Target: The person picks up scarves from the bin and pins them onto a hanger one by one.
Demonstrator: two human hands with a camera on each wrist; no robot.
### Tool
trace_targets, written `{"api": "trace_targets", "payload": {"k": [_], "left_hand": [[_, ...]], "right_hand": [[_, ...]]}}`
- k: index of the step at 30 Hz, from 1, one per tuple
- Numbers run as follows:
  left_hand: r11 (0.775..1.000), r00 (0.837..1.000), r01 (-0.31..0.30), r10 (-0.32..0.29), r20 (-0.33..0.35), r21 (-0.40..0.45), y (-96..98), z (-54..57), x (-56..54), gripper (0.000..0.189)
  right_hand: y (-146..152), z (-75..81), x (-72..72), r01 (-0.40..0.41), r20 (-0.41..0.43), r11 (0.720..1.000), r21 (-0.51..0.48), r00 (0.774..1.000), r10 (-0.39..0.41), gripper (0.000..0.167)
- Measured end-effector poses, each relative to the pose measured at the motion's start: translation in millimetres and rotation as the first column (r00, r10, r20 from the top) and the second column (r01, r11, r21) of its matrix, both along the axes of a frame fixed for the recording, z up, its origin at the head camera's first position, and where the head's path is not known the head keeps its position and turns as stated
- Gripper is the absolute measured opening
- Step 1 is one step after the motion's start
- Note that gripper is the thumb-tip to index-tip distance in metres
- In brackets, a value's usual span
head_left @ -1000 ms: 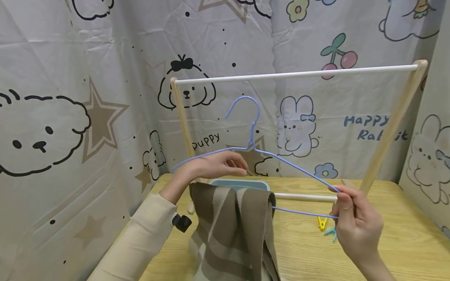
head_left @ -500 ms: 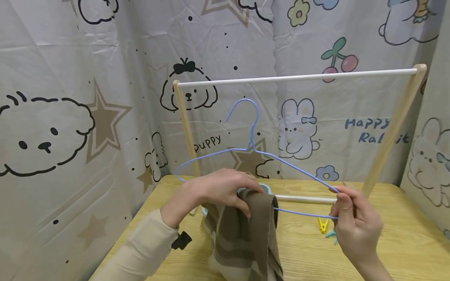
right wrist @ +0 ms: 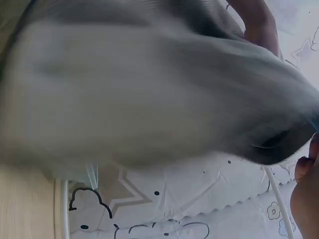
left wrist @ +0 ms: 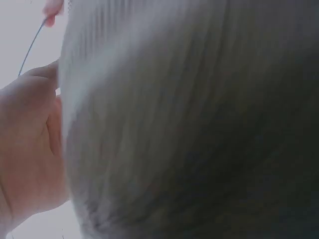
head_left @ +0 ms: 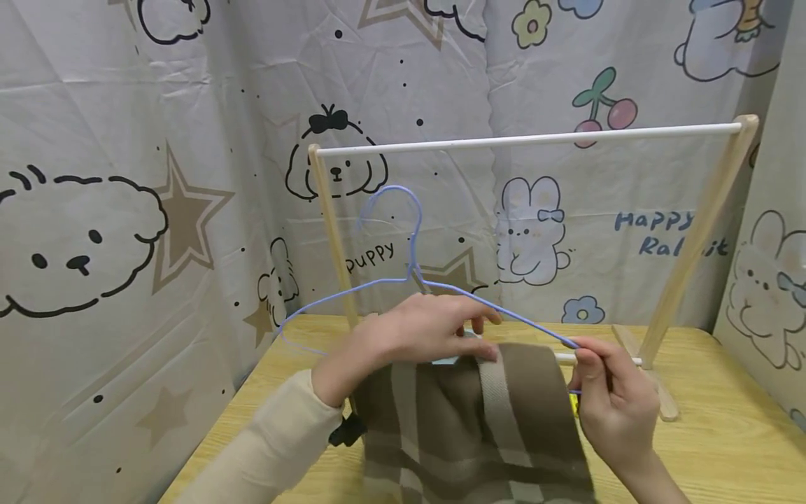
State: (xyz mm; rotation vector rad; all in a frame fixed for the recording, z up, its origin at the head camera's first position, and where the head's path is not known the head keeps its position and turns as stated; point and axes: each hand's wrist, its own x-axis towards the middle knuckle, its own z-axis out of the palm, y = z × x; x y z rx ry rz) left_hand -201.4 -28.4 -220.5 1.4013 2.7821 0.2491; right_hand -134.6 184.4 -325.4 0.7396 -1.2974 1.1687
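- Two hands of mine are at work, one blue hanger and one striped cloth between them.
- My right hand point(head_left: 613, 402) has one thing: its thumb and fingers are closed in a pinch on the right end of the blue hanger point(head_left: 413, 269).
- My left hand point(head_left: 428, 325) is bent over the cloth's top edge, thumb touching the fabric, fingers partly curved and a gap showing between them and the thumb. I cannot tell whether they have hold of it; the left wrist view is mostly filled by blurred cloth.
- One striped cloth point(head_left: 466, 420), in brown and pale bands, hangs in front of me across the hanger's lower bar, hiding the middle of that bar, its right edge near my right hand.
- The hanger has one hook, upright above my left hand, in front of the rack and below its top rod.
- One rack stands behind: two wooden posts, left post point(head_left: 329, 217) and right post point(head_left: 698, 245), plus two white rods, top rod point(head_left: 529, 140) and lower rod point(head_left: 567, 358).
- One yellow clip point(head_left: 574, 404) peeks out between cloth and right hand, mostly hidden.
- One light-blue container point(head_left: 446, 361) shows in part behind the cloth.
- One wooden table point(head_left: 711, 448) lies under it all; one printed curtain point(head_left: 252, 70) backs it.
- One black wrist camera point(head_left: 348, 430) sits at my left cuff.
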Motion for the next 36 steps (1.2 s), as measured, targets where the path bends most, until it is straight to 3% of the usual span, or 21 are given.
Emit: {"api": "trace_targets", "payload": {"k": [2, 4, 7, 9, 12, 14, 19, 22, 26, 33, 36], "left_hand": [[1.000, 1.000, 0.002, -0.002, 0.024, -0.021, -0.5, -4.2, 4.1, 0.047], [0.998, 0.998, 0.045, -0.044, 0.035, -0.048, -2.0, -8.9, 6.9, 0.049], [0.987, 0.989, 0.142, -0.144, -0.032, -0.078, -2.1, -14.5, 10.7, 0.043], [0.976, 0.968, 0.193, -0.206, -0.140, -0.106, -0.3, -19.0, 12.1, 0.038], [0.966, 0.919, 0.224, -0.254, -0.302, -0.130, 2.6, -24.4, 12.3, 0.028], [0.964, 0.895, 0.229, -0.263, -0.361, -0.135, 4.5, -27.7, 10.7, 0.027], [0.970, 0.874, 0.217, -0.244, -0.419, -0.112, 11.6, -38.1, 5.7, 0.032], [0.979, 0.878, 0.176, -0.203, -0.434, -0.102, 16.0, -41.3, 4.9, 0.035], [0.989, 0.903, 0.131, -0.148, -0.403, -0.068, 11.2, -39.2, 0.1, 0.036], [1.000, 0.942, 0.030, -0.027, -0.335, 0.005, -30.2, -32.4, -16.1, 0.053], [1.000, 0.952, 0.012, -0.006, -0.306, 0.019, -45.4, -34.1, -19.2, 0.052]], "right_hand": [[4, -0.7, -0.1, 0.006, 0.009, 1.000, -0.029, 1.000, -0.006, 0.027], [7, -0.3, -0.1, -0.003, 0.010, 0.998, -0.057, 1.000, 0.004, 0.023], [8, 2.1, 0.4, -0.012, 0.009, 0.996, -0.088, 1.000, 0.013, 0.022], [8, 3.6, -0.2, -0.019, 0.005, 0.995, -0.094, 1.000, 0.020, 0.022], [8, 2.6, -2.2, -0.018, 0.010, 0.997, -0.077, 1.000, 0.019, 0.022], [8, 0.7, -4.2, -0.016, 0.021, 0.998, -0.060, 1.000, 0.017, 0.022], [8, -5.2, -8.9, 0.016, 0.057, 1.000, -0.017, 0.998, -0.015, 0.027], [8, -6.2, -11.3, 0.034, 0.059, 0.999, -0.014, 0.998, -0.033, 0.030], [14, -3.6, -12.8, 0.046, 0.077, 0.998, -0.037, 0.996, -0.043, 0.024], [32, 0.3, -12.9, 0.118, 0.144, 0.988, -0.101, 0.984, -0.103, 0.017], [35, 1.1, -13.3, 0.120, 0.151, 0.984, -0.129, 0.983, -0.100, 0.017]]}}
